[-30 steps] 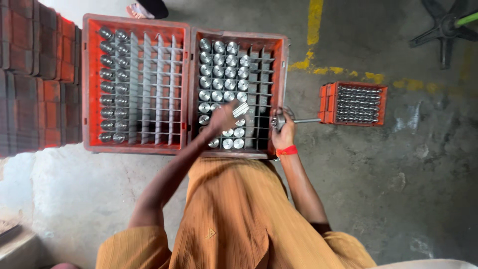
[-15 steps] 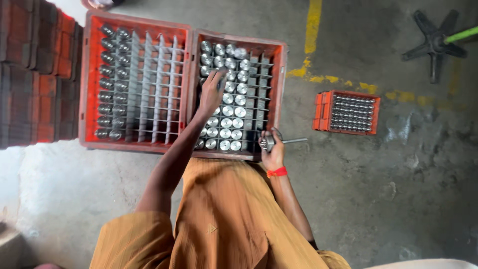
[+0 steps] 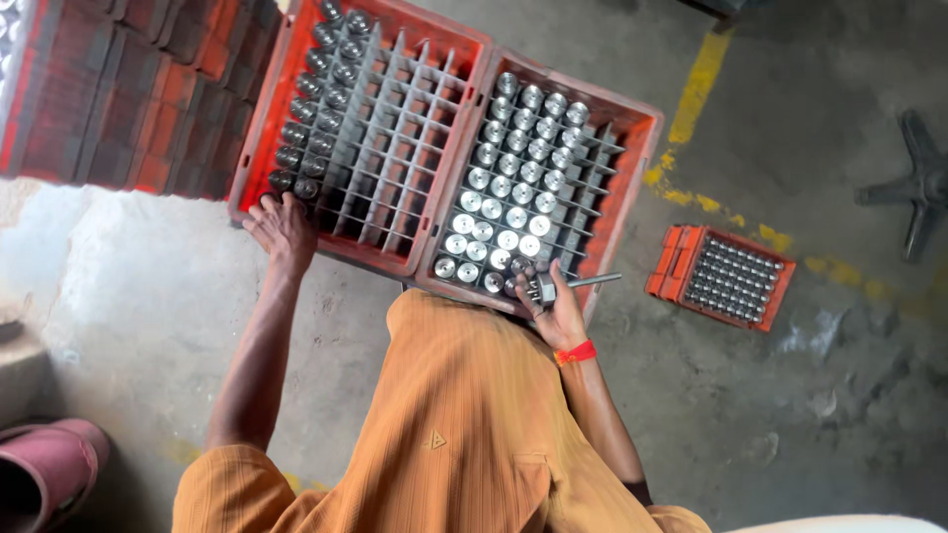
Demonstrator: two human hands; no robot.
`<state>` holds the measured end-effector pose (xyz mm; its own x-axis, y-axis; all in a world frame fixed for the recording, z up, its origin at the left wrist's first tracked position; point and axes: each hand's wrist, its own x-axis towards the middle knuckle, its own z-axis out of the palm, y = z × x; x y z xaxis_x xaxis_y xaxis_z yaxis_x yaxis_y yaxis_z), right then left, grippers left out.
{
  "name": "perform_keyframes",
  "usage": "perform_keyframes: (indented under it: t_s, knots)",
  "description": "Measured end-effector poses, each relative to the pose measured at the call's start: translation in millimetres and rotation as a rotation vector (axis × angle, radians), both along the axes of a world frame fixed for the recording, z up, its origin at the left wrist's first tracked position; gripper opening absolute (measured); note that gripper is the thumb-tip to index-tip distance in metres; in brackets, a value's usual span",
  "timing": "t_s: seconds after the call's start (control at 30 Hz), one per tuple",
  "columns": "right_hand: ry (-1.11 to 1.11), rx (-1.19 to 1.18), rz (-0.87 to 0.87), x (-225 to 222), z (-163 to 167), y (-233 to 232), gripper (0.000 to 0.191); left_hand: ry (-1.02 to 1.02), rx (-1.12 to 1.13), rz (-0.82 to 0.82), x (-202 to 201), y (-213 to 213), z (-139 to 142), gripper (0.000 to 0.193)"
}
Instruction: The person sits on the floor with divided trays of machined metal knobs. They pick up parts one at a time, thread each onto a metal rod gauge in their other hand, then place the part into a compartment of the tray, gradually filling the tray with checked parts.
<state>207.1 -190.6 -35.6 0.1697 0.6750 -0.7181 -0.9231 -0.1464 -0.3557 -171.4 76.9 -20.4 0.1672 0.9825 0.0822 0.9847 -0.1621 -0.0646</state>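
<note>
Two red plastic crates with grey dividers stand side by side on the concrete floor. The left crate (image 3: 259, 148) has metal cylinders (image 3: 306, 138) only along its left columns. The right crate (image 3: 632, 188) holds many shiny metal cylinders (image 3: 509, 188). My left hand (image 3: 281, 229) rests on the near-left corner of the left crate, fingers spread over its rim. My right hand (image 3: 555, 306), with a red wristband, grips a metal gauge tool (image 3: 563, 286) at the near edge of the right crate. An orange garment covers my lap.
A small red tray (image 3: 668, 271) of small metal parts lies on the floor to the right. Stacked red crates (image 3: 118, 89) stand at the left. A yellow floor line (image 3: 696, 89), a black star-shaped base (image 3: 913, 192) and a maroon bucket (image 3: 44, 474) are around.
My left hand has left the cylinders in the right crate and swung left onto the left crate's near corner. The view has tilted. My right hand stays at the right crate's edge.
</note>
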Motion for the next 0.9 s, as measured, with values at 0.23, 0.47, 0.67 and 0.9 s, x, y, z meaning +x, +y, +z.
perform_keyframes:
  t_s: [0.23, 0.47, 0.67, 0.9]
  knots:
    - [-0.124, -0.004, 0.115, -7, 0, 16, 0.034, -0.156, -0.2, 0.113, -10, 11, 10, 0.049]
    - [-0.23, -0.071, 0.054, 4, -8, -22, 0.03, -0.706, -0.167, -0.174, -55, 6, 72, 0.038]
    - [-0.291, 0.009, 0.037, -3, -12, -16, 0.02, -1.353, -0.412, 0.13, 19, 7, 28, 0.034]
    - [-0.391, 0.102, -0.15, -12, 18, 35, 0.011, -0.88, -0.691, -0.354, 196, -123, 2, 0.049]
